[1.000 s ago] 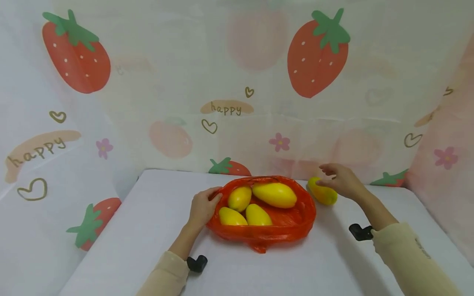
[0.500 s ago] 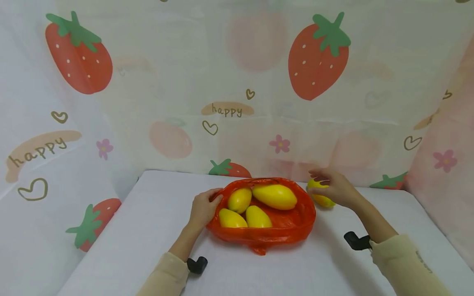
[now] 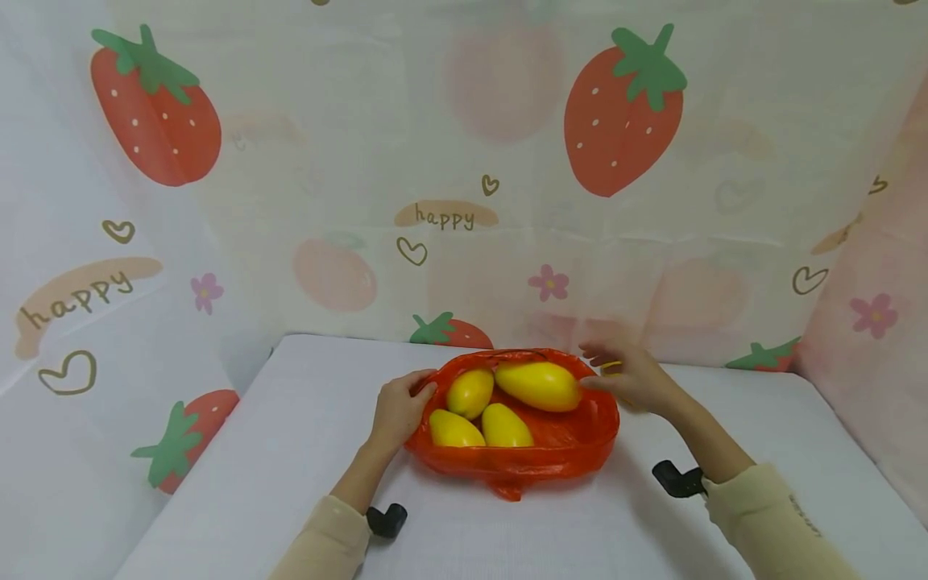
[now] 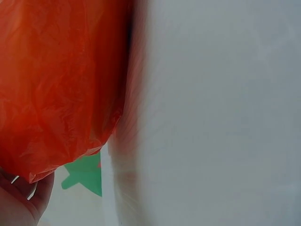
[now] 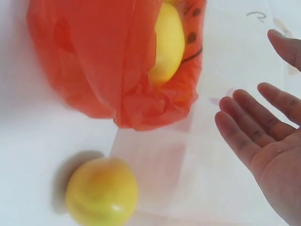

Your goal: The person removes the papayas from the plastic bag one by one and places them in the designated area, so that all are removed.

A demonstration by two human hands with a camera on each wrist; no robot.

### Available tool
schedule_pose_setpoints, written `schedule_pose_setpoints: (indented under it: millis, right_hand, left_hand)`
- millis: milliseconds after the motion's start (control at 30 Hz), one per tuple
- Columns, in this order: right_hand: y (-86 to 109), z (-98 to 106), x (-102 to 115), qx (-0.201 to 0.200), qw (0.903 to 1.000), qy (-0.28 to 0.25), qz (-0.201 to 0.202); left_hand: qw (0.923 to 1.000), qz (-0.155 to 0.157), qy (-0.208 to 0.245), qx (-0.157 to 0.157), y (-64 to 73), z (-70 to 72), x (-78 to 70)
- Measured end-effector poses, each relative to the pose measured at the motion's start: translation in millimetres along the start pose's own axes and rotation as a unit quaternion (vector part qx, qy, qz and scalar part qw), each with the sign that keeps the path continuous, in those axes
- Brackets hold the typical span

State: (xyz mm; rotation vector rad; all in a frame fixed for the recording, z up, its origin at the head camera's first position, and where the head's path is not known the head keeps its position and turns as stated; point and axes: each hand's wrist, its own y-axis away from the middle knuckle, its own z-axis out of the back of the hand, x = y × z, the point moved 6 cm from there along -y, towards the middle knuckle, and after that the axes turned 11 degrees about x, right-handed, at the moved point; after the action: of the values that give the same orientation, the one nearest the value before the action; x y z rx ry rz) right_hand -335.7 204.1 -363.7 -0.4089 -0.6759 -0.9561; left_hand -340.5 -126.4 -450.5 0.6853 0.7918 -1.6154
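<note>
A red plastic bag stands on the table with its mouth held wide. Several yellow mangoes, among them a large one at the back, lie inside it. My left hand pinches the bag's left rim; the left wrist view has the fingers at the red plastic. Over the bag's right rim, my right hand is spread, fingers apart and nothing in them. Another mango, yellow-green, lies on the table outside the bag. In the head view the right hand mostly hides it.
The white table ends at a back curtain printed with strawberries, close behind the bag. Similar cloth hangs at both sides. A black wrist-camera mount sits at the left wrist, another at the right.
My right hand has moved left, from above the loose mango to the bag's right rim. My left hand and the bag have stayed put.
</note>
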Motion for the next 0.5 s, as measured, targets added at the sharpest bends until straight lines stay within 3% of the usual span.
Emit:
schedule_pose_setpoints:
  millis: [500]
  right_hand:
    - [-9.6,-21,10,0.030,0.9995,-0.007,-0.003]
  left_hand:
    - [1.0000,-0.002,0.001,-0.003,1.5,1.0,-1.4]
